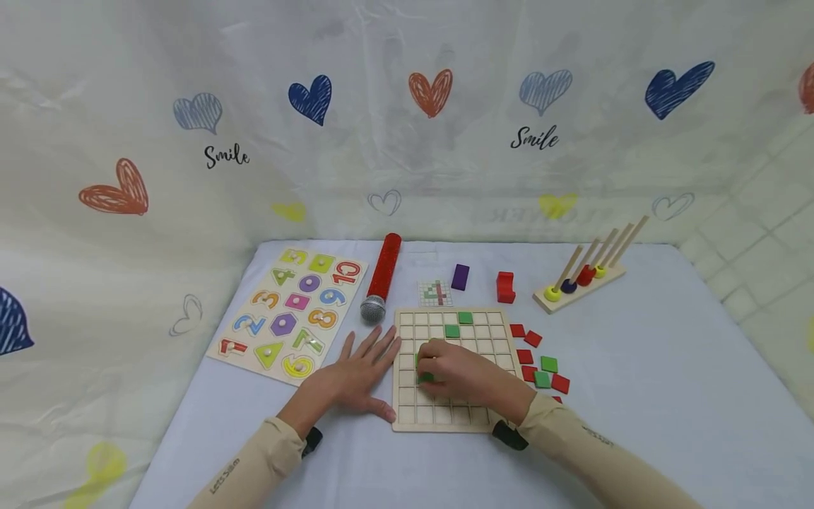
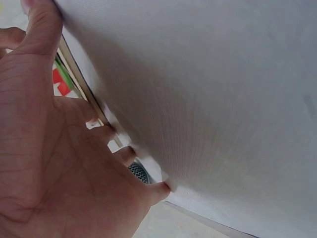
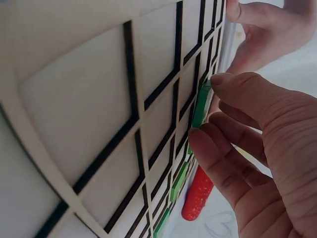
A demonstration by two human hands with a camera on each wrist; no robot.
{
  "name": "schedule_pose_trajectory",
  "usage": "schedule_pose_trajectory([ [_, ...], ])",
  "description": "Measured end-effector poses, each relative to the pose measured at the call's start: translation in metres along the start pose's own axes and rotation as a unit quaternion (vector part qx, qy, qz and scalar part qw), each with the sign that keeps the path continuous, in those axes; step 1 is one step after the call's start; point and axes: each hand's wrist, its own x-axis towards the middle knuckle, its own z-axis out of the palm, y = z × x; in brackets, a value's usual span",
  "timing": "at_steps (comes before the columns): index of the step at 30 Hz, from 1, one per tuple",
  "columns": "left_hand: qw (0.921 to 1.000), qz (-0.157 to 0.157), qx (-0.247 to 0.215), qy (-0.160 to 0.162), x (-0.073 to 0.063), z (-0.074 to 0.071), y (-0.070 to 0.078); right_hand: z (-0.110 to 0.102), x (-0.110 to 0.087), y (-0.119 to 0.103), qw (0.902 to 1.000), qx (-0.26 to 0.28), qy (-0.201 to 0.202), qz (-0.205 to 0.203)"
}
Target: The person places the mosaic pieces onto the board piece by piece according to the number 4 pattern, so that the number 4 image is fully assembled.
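A wooden grid board (image 1: 407, 417) lies on the table in front of the person. My right hand (image 1: 461, 371) reaches over its left half and pinches a green square tile (image 3: 202, 104) between thumb and fingers, low over the cells. Part of another green tile shows just behind those fingers. Farther up the board, two green tiles (image 1: 452, 331) sit in cells on a diagonal. My left hand (image 1: 359, 375) is spread on the white cloth along the board's left side, fingertips and thumb right at the edge.
Several loose red tiles (image 1: 524, 356) and a few green tiles (image 1: 549, 364) lie right of the board. Behind it are a small pattern card (image 1: 435, 293), a purple block (image 1: 461, 277), a red block (image 1: 505, 287) and a red microphone (image 1: 384, 272). A number puzzle (image 1: 254, 343) lies left; a peg stand (image 1: 581, 286) stands back right.
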Motion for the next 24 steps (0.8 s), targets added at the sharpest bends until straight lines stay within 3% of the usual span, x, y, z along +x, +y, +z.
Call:
schedule_pose_trajectory([
  [6,1.0,-0.001,0.0,-0.002,0.0005,-0.0024,0.0008,0.0012,-0.0015,0.0035,0.9996,0.019,-0.012,0.016],
  [24,1.0,-0.001,-0.001,0.0,0.0005,-0.0018,0.0007,0.0036,-0.0004,0.0036,0.9996,0.023,-0.017,0.001],
])
